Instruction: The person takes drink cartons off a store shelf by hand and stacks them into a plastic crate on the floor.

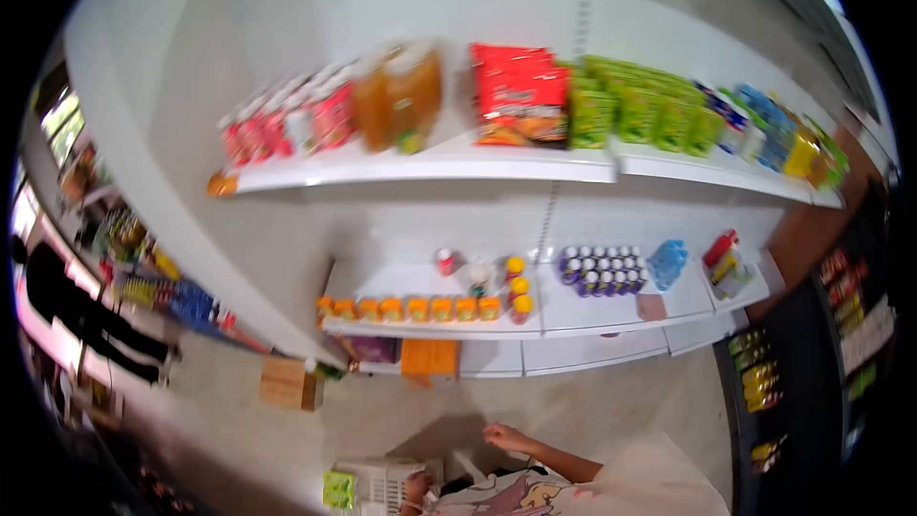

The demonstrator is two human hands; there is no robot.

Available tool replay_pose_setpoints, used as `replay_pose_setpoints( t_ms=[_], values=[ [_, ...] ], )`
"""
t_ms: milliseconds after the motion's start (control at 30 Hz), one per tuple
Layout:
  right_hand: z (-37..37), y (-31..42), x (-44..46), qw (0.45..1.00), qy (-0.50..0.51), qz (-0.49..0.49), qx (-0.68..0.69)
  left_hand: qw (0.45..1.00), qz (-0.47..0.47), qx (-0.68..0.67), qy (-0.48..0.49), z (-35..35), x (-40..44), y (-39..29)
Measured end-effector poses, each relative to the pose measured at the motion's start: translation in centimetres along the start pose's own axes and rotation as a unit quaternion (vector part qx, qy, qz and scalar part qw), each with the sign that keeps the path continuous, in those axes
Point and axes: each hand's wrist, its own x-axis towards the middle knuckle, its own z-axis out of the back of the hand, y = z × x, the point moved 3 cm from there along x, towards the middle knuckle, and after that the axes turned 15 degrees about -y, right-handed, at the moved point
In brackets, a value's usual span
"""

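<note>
At the bottom centre, my right hand [501, 436] reaches forward over the floor, its fingers curled; whether it holds anything is too small to tell. To its left, my left hand [416, 487] is at the right side of a white slatted basket [385, 489], its fingers too small and blurred to make out. A green packet [339, 489] lies at the basket's left end. Beyond my hands stands a white shelf [458, 329] with a row of orange-lidded jars [417, 309], yellow-topped items [517, 287] and purple bottles with white caps [604, 269].
The upper shelf [420, 170] holds pink bottles [288, 120], brown bottles [401, 96], red packets [521, 94] and green packs [640, 107]. A cardboard box [287, 383] sits on the floor at left. A person in dark clothes [76, 311] stands far left. Dark shelving [755, 420] is at right.
</note>
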Motion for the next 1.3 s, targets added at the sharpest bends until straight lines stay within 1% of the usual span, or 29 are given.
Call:
replay_pose_setpoints(
  t_ms=[33, 67, 100, 200, 233, 333, 400, 433, 500, 600, 633, 733, 833, 933, 967, 1000, 1067, 1133, 1167, 1267, 1300],
  values=[
    [1.7, -2.2, -1.1, 0.999, -0.022, -0.041, 0.026, 0.999, -0.007, 0.033, 0.021, -3.7, -2.2, -1.8],
    [3.2, -4.4, -2.0, 0.995, -0.039, -0.08, 0.053, 0.995, -0.031, 0.013, 0.097, -7.5, -2.4, -2.1],
    [4.9, -6.0, -2.4, 0.988, -0.052, -0.119, 0.078, 0.987, -0.062, 0.086, 0.122, -11.0, -6.4, -4.9],
    [11.3, -5.8, -6.4, 0.976, -0.063, -0.189, 0.086, 0.959, -0.133, 0.128, 0.215, -21.7, -10.9, -7.8],
    [12.5, -7.2, -7.0, 0.968, -0.067, -0.222, 0.098, 0.945, -0.16, 0.145, 0.246, -24.7, -12.4, -8.6],
    [16.6, -10.7, -8.0, 0.957, -0.085, -0.237, 0.148, 0.906, -0.224, 0.146, 0.327, -32.7, -19.5, -11.3],
    [20.4, -11.0, -8.6, 0.971, -0.136, -0.168, 0.105, 0.883, -0.243, 0.148, 0.372, -37.0, -23.1, -11.0],
    [22.5, -11.0, -8.7, 0.974, -0.161, -0.133, 0.082, 0.879, -0.231, 0.151, 0.39, -38.7, -24.9, -10.7],
    [26.6, -10.4, -9.3, 0.958, -0.235, -0.121, 0.113, 0.867, -0.209, 0.156, 0.425, -41.6, -28.6, -10.3],
    [32.1, -8.6, -11.2, 0.931, -0.325, -0.086, 0.144, 0.84, -0.23, 0.179, 0.458, -44.9, -33.4, -9.3],
    [33.6, -8.1, -11.5, 0.922, -0.35, -0.07, 0.152, 0.822, -0.256, 0.182, 0.476, -45.9, -34.5, -9.4],
    [36.9, -7.0, -11.0, 0.894, -0.387, -0.038, 0.224, 0.824, -0.235, 0.154, 0.493, -49.7, -34.4, -9.5],
    [40.5, -4.6, -8.8, 0.862, -0.452, 0.046, 0.226, 0.791, -0.358, 0.073, 0.491, -51.2, -40.8, -16.6],
    [44.5, 2.5, -8.0, 0.823, -0.518, 0.082, 0.218, 0.753, -0.461, 0.049, 0.468, -53.8, -45.2, -22.8],
    [45.8, 4.7, -7.5, 0.814, -0.541, 0.104, 0.186, 0.751, -0.448, 0.045, 0.483, -55.0, -46.0, -24.4],
    [47.4, 7.1, -7.1, 0.806, -0.553, 0.137, 0.159, 0.739, -0.46, 0.033, 0.491, -55.8, -48.0, -26.5],
    [50.4, 11.8, -6.7, 0.789, -0.573, 0.197, 0.103, 0.678, -0.539, 0.01, 0.499, -56.5, -52.6, -31.3],
    [53.6, 16.4, -6.6, 0.764, -0.587, 0.248, 0.1, 0.645, -0.565, -0.063, 0.511, -57.1, -55.9, -35.4],
    [55.5, 18.8, -6.5, 0.746, -0.596, 0.281, 0.096, 0.63, -0.598, -0.068, 0.491, -57.2, -57.4, -37.5],
    [60.3, 24.8, -6.8, 0.736, -0.594, 0.318, 0.071, 0.619, -0.618, -0.156, 0.458, -57.6, -60.7, -42.4],
    [61.9, 26.7, -6.8, 0.73, -0.586, 0.347, 0.059, 0.595, -0.674, -0.117, 0.423, -57.9, -60.7, -43.9]
  ],
)
